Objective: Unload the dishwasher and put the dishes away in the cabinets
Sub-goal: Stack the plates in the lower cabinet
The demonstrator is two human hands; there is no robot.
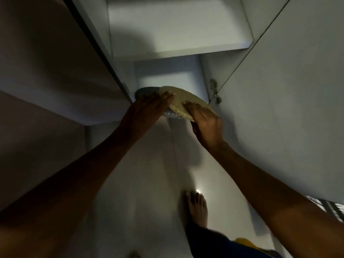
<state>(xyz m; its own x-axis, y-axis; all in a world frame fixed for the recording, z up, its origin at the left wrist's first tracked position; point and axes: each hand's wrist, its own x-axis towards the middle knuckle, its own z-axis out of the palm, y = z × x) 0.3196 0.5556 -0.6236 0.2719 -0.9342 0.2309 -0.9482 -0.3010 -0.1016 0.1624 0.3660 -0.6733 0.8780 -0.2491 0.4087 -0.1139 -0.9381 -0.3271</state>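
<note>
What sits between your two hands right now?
In the head view, the tan plate spans the gap between the left hand and right hand, both touching it; a grey dish lies behind.

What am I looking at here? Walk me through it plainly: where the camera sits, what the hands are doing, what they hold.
There is no machine here. The single picture comes from a camera worn on a person's head, looking down. Both bare arms reach forward into an open white cabinet. The right hand grips a tan plate by its near rim, tilted. The left hand lies flat against the plate's left side. A darker dish sits behind it. Below, a bare foot stands on the pale floor.
</note>
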